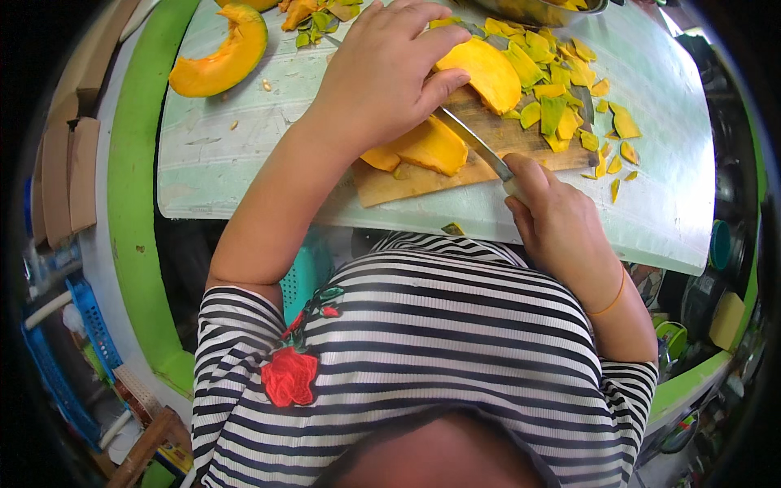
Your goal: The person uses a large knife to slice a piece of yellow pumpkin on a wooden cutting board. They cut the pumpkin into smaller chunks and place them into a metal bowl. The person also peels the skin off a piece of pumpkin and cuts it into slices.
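Observation:
My right hand grips the pale handle of a kitchen knife, whose blade slants up and left over a wooden cutting board. The blade's tip is hidden at my left hand, which rests on a peeled piece of squash, thumb and fingers at its left end. Nearer to me, another cut squash piece lies on the board, partly under my left wrist. Green and yellow squash peels are heaped over the board's right side and beside it.
A squash wedge with rind lies at the table's back left, near loose seeds. More peel and pulp lie at the back. A metal bowl holding yellow pieces stands at the back right. One peel scrap sits at the front edge.

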The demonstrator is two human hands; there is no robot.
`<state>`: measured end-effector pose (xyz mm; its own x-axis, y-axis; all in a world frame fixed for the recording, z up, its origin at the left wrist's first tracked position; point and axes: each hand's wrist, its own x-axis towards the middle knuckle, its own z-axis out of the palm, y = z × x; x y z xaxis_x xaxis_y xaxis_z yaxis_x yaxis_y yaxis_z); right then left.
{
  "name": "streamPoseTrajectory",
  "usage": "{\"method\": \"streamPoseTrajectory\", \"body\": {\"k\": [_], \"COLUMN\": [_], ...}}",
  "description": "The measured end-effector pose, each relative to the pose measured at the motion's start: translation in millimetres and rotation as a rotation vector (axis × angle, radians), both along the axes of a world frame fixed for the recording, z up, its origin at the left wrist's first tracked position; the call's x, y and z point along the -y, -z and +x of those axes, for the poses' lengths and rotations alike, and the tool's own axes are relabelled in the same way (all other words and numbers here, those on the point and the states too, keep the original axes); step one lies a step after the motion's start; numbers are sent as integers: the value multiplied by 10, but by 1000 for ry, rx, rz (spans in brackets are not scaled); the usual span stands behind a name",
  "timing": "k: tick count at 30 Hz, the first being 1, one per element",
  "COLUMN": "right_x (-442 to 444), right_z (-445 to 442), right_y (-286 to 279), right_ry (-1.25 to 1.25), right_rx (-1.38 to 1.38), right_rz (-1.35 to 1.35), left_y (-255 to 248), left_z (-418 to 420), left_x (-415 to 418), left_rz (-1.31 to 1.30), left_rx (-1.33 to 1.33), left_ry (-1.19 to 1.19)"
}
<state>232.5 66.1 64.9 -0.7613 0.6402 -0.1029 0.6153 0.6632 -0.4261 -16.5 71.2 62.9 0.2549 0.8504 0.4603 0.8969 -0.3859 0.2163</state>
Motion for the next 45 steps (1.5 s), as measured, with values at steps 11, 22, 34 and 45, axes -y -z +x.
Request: {"method": "streamPoseTrajectory", "body": {"k": [11,22,34,45], "right_x": [140,77,-129,-204], "right_z": [-99,-93,-102,-98], "right_y": [86,70,52,89], "right_ry": [17,-81,-106,-166], "right_rx": [207,214,231,229], "right_rz": [-20,131,-13,24], "left_y": [188,356,304,483], "left_z": [108,131,158,99], "left_x": [-156,-101,-220,-289], "left_rz": [-140,-152,-408,-359], "left_rx": [31,-40,-193,-56], "left_ry": [-48,-189,-253,-247]}}
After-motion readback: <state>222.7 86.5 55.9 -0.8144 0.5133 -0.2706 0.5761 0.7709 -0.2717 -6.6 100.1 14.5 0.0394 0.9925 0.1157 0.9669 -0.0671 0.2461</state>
